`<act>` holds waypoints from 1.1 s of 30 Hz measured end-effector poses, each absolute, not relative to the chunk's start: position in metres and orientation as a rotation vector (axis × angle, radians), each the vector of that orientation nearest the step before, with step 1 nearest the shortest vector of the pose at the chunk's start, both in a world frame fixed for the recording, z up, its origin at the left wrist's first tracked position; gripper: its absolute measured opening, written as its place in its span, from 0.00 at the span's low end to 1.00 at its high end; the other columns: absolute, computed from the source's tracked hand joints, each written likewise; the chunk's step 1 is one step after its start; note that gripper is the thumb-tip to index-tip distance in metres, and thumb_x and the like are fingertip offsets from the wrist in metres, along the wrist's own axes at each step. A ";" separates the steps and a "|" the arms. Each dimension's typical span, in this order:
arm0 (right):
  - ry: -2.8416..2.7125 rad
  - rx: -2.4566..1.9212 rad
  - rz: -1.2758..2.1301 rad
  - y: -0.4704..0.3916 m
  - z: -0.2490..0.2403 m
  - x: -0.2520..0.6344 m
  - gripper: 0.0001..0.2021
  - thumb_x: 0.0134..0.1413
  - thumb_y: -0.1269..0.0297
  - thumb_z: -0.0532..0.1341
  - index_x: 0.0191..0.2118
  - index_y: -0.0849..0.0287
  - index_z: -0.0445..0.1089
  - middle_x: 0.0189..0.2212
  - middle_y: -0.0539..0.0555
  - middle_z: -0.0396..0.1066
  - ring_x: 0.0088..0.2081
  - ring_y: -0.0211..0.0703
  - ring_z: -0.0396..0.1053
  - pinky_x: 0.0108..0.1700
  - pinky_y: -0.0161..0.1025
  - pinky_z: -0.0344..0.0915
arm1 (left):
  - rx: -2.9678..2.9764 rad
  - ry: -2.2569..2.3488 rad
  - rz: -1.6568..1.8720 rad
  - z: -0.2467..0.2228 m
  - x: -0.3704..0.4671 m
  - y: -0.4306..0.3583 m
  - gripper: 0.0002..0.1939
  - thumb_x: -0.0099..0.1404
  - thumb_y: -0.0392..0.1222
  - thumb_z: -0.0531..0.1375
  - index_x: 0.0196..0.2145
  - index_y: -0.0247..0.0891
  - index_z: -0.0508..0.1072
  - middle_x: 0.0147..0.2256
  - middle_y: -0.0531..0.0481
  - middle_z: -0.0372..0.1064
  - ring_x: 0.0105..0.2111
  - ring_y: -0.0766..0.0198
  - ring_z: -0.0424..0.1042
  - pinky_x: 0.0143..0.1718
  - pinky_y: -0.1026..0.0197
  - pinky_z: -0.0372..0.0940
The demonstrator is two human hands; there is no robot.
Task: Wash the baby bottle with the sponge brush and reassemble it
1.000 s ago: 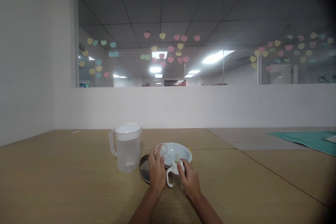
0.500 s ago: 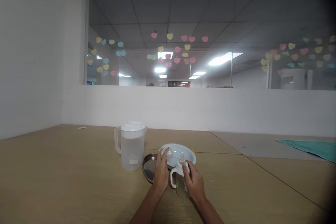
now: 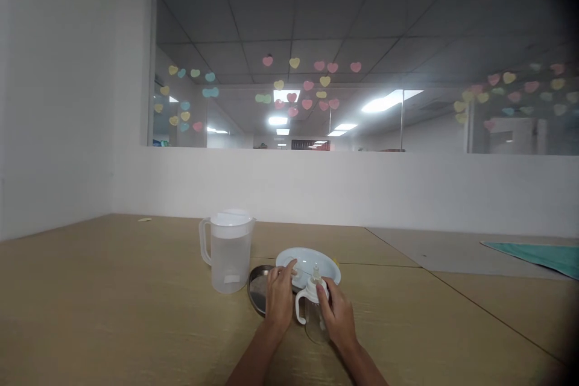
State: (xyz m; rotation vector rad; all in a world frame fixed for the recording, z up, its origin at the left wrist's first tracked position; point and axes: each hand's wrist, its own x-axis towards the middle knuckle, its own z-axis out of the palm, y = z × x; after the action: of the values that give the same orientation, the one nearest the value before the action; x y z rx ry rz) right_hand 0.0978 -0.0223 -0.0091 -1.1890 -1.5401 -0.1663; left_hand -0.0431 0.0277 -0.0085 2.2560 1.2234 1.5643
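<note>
A baby bottle (image 3: pixel 312 307) with a clear body, white collar, white side handle and clear teat stands upright on the table. My right hand (image 3: pixel 338 312) is wrapped round its right side at the collar and upper body. The teat is uncovered. My left hand (image 3: pixel 280 297) is closed around a clear domed bottle cap (image 3: pixel 297 274), mostly hidden behind the fingers, at the near left rim of a pale blue oval dish (image 3: pixel 330 260). Beneath and left of that hand lies a round metal tray (image 3: pixel 257 289), partly covered by it.
A translucent lidded pitcher (image 3: pixel 230 259) holding clear liquid stands left of the metal tray. A teal cloth (image 3: pixel 538 256) lies far right on a grey panel (image 3: pixel 434 247). At the back left is a small pale scrap (image 3: pixel 145 219). A white wall with a window rises behind.
My left hand has turned so its fingers cover more of the clear cap. The right hand keeps its hold on the bottle. The whole view has shifted slightly.
</note>
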 end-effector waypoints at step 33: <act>-1.490 -1.185 -0.141 -0.019 -0.015 0.105 0.25 0.60 0.50 0.41 0.46 0.59 0.68 0.40 0.58 0.74 0.41 0.44 0.72 0.41 0.39 0.68 | 2.063 0.707 1.573 -0.014 -0.017 0.000 0.20 0.65 0.47 0.51 0.51 0.37 0.67 0.48 0.42 0.67 0.49 0.58 0.65 0.51 0.54 0.60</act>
State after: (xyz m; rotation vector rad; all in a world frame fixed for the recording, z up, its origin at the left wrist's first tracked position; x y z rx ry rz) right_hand 0.1054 -0.0190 -0.0151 -1.1848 -1.4898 -0.1415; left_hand -0.0174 0.0002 -0.0137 2.0629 0.7071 1.5725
